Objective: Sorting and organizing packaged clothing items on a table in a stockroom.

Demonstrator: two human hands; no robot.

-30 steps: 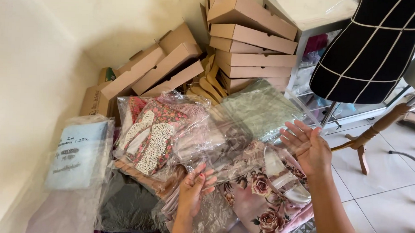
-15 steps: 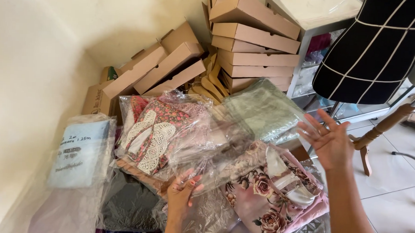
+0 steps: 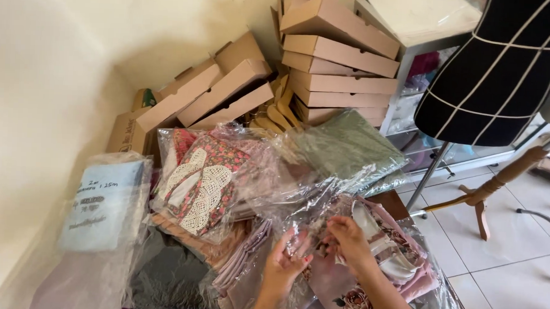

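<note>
Bagged garments (image 3: 213, 183) crowd left, stacked boxes (image 3: 339, 59) behind, mannequin stand (image 3: 480, 198) right

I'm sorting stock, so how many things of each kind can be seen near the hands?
Flat cardboard boxes, stacked or leaning: about 9
Clear-bagged fabric packs (floral, lace-trimmed, green, light blue): 4 clear, more underneath
Black dress form: 1
Total: about 14

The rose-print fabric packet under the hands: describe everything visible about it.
The rose-print fabric packet is folded pink cloth with large roses and pale bands, sealed in crinkled clear plastic. It lies flat, low in the heap, on other wrapped fabrics. The left hand and right hand both rest fingertips on its upper edge, pinching the plastic.
</note>
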